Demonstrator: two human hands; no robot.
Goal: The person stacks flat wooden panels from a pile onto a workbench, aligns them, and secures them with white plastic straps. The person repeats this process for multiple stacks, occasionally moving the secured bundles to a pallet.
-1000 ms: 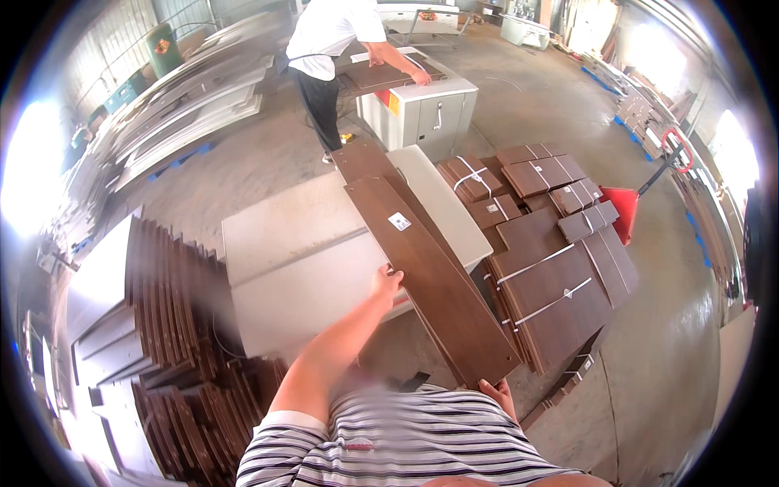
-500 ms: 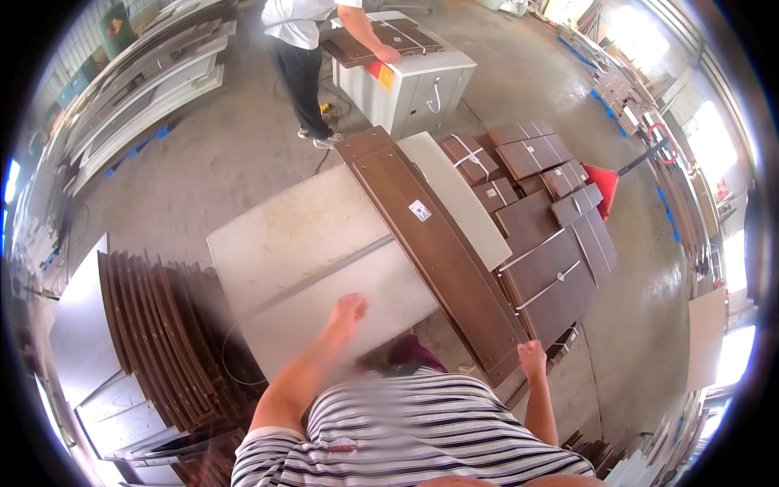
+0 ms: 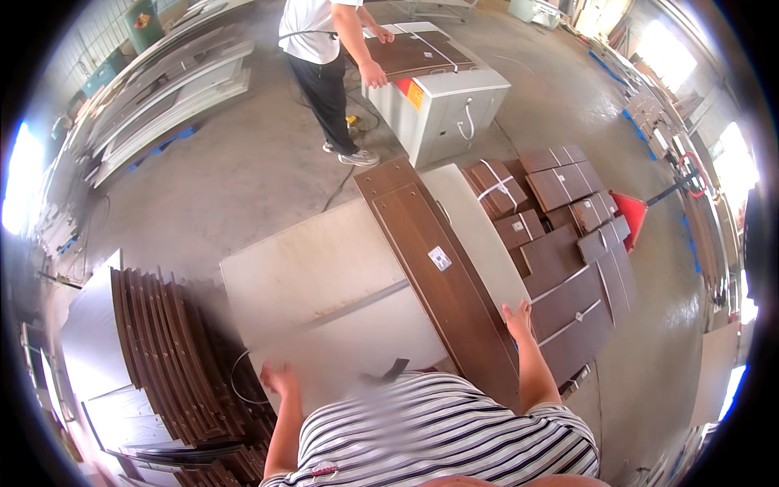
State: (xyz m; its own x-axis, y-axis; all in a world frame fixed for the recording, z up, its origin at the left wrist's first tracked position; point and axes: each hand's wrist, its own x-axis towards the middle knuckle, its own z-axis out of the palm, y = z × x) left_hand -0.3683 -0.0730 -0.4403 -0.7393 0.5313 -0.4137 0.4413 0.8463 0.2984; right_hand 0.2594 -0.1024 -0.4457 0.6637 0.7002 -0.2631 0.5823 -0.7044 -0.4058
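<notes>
head: r hand (image 3: 519,321) nr brown board (image 3: 454,286) (l hand (image 3: 280,380) nr tabletop (image 3: 312,264))

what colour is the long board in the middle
The long board is brown, clearest in the head view.

labels (image 3: 439,259) on near panel (image 3: 460,302): 1 | co-workers (image 3: 323,85): 1 | pallet jacks (image 3: 630,217): 1

Workshop with stacked brown boards (image 3: 166,349), concrete floor (image 3: 260,170)
</notes>
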